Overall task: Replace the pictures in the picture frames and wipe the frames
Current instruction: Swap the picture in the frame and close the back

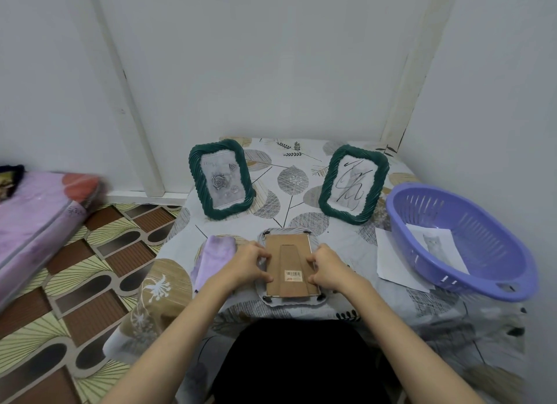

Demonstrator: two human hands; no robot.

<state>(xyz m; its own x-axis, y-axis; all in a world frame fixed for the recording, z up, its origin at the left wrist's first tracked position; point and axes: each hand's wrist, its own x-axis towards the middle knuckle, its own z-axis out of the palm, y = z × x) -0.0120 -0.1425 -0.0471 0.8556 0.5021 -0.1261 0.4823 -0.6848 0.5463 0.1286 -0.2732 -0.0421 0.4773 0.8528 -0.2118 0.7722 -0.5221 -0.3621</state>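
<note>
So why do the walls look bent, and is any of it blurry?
Head view: the wide-angle lens bows the wall trim outward; the pink mattress at the left edge is smeared, while the face-down frame between the left hand and right hand stays sharp under soft, even light.

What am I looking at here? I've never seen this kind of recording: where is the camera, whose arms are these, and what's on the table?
There is no machine. One wide-angle camera sits on a person's head, looking forward and down, so the arms are their own. On the table, a frame lies face down, its cardboard back up. The left hand and right hand curl their fingers on its two side edges. Behind it stand two green frames, one with a rose picture, one with a scribble. A purple cloth lies left of the hands. On the right, a purple basket holds a cat print, with a sheet beside it.
</note>
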